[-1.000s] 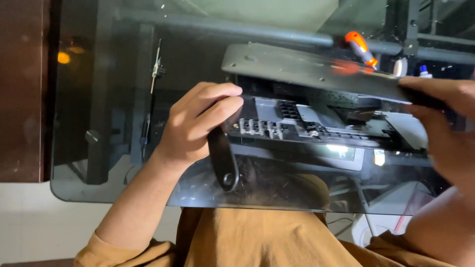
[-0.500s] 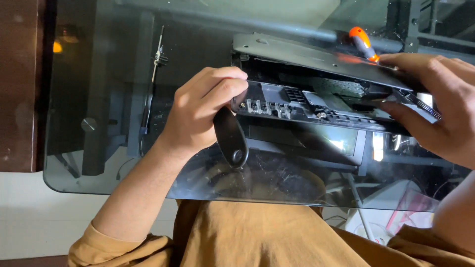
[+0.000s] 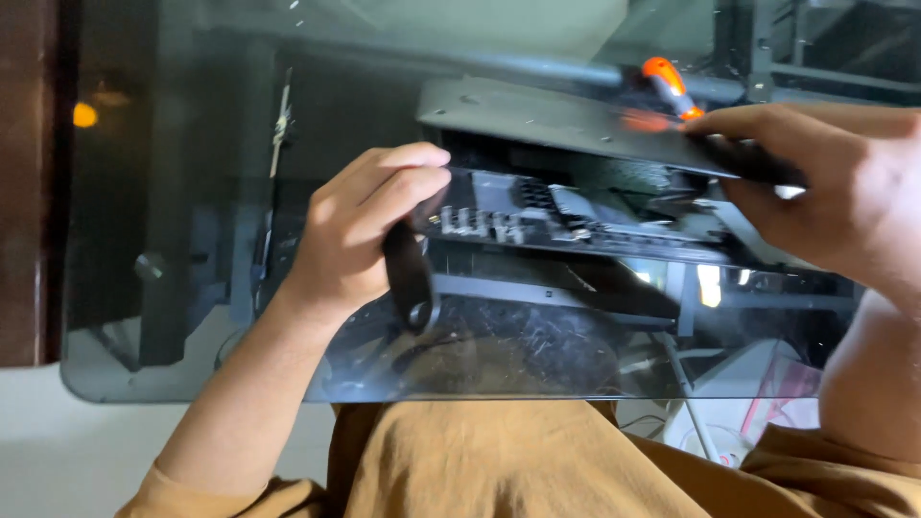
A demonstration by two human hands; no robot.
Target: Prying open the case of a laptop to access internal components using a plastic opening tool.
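A dark opened laptop (image 3: 576,216) rests on a tinted glass table (image 3: 192,288), its flat grey cover panel (image 3: 556,120) raised above the exposed circuit board. My left hand (image 3: 360,240) grips the left edge of the board side, fingers curled over it. A black strap with a rounded end (image 3: 411,283) hangs down just below that hand. My right hand (image 3: 825,187) grips the right edge of the raised cover panel. An orange-handled screwdriver (image 3: 667,82) lies on the table just behind the laptop.
Metal table legs and a dark frame show through the glass at left (image 3: 163,278). A brown wall or door (image 3: 29,192) borders the left side. My mustard-coloured shirt (image 3: 480,460) fills the bottom. White items and cables (image 3: 710,412) lie on the floor under the table at lower right.
The cover panel has lifted further away from the board, widening the gap. Both hands keep their hold, and the right hand has shifted a little along the panel's right edge.
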